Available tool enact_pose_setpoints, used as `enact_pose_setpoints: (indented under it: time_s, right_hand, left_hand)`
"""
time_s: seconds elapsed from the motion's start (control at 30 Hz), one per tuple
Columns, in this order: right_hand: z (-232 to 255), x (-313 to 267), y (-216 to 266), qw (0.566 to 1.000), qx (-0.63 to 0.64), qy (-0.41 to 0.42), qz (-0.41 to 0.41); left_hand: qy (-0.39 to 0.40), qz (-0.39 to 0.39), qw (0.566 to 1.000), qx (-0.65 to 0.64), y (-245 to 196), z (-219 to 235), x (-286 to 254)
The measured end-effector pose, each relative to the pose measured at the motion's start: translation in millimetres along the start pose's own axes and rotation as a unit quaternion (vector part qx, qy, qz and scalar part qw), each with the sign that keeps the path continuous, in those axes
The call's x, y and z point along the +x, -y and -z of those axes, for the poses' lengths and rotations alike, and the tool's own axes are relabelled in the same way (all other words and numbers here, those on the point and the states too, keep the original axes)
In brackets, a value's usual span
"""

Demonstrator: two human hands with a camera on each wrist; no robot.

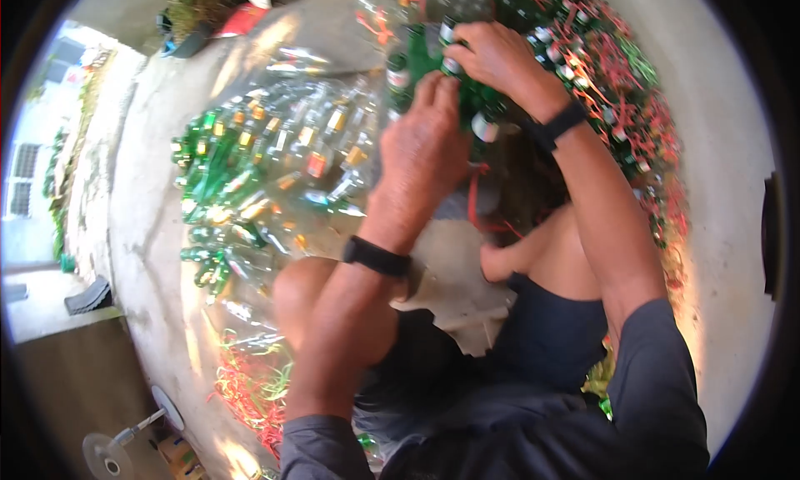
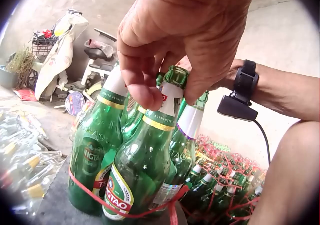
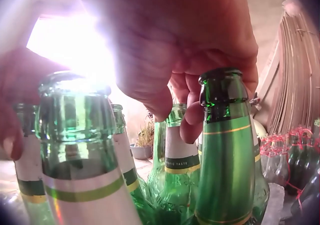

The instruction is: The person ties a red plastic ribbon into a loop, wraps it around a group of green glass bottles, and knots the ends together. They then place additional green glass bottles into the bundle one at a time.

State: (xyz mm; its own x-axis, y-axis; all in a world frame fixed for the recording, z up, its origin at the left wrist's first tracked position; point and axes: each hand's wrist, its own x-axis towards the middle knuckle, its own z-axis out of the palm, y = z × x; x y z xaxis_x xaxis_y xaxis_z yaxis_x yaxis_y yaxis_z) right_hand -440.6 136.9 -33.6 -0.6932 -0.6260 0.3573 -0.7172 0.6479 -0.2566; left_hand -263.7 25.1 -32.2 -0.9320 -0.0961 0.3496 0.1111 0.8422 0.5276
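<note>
A bundle of upright green beer bottles [image 2: 155, 155] stands on a dark flat surface [image 2: 57, 200], with red twine [image 2: 95, 197] round their lower bodies and knotted at one side. My left hand [image 1: 425, 142] reaches over the bundle from above. Its thumb and fingers hold the neck of the front bottle [image 2: 167, 104], whose label is torn. Across from it, my right hand [image 1: 498, 59] has fingers down among the necks, pinching a white-labelled bottle [image 3: 177, 145]. A darker green neck [image 3: 225, 145] stands beside those fingers. The hands partly hide the rear bottles.
Many loose clear and green bottles [image 1: 317, 138] lie on the floor to the left. Bottles tied with red twine [image 1: 621, 122] stand to the right. Loose red twine [image 1: 250, 388] lies near my left knee. A scooter [image 2: 97, 59] is parked behind.
</note>
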Motion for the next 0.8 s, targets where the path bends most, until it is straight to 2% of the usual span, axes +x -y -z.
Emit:
enact_pose_setpoints:
  time_s: [0.03, 0.1, 0.3, 0.53, 0.6, 0.67, 0.7, 0.73, 0.77, 0.8]
  right_hand:
    - [4.5, -1.6, 5.4, 1.000, 0.004, 0.006, -0.010]
    - [-1.9, -0.7, 2.4, 1.000, 0.008, -0.007, -0.010]
    - [7.1, -5.5, 12.7, 1.000, 0.010, 0.011, -0.012]
    - [19.9, -9.5, 14.8, 0.998, 0.051, 0.025, -0.018]
    - [24.4, -7.4, 12.4, 0.998, 0.048, 0.020, -0.022]
    - [28.5, -9.5, 2.2, 0.998, 0.055, -0.013, 0.016]
    - [25.5, -8.1, -5.8, 0.990, 0.084, -0.090, 0.066]
    - [42.0, -9.8, 3.5, 0.993, 0.095, -0.063, 0.021]
    - [48.3, -9.1, 1.6, 0.990, 0.107, -0.078, 0.039]
    - [51.6, -3.4, -14.6, 0.992, 0.078, -0.053, 0.080]
  left_hand:
    - [0.020, 0.023, 1.000, 0.003, -1.3, 1.1, 1.1]
    - [-0.008, 0.005, 1.000, 0.000, 3.2, -4.2, -0.2]
    - [-0.013, 0.018, 0.999, 0.040, -2.1, -2.6, -2.5]
    - [0.002, 0.008, 0.999, 0.040, -3.2, 6.2, -4.0]
    - [0.038, 0.034, 0.998, 0.028, -5.1, 9.0, -3.4]
    - [0.012, 0.024, 0.999, 0.026, 2.6, 6.8, -0.8]
    - [-0.008, 0.017, 1.000, 0.017, 4.2, -2.1, -2.2]
    - [-0.011, -0.002, 1.000, 0.005, 1.6, 6.3, -5.5]
    - [-0.004, 0.000, 1.000, 0.006, 2.8, 7.8, -5.6]
    - [0.001, 0.001, 1.000, 0.023, 13.6, -5.6, -0.5]
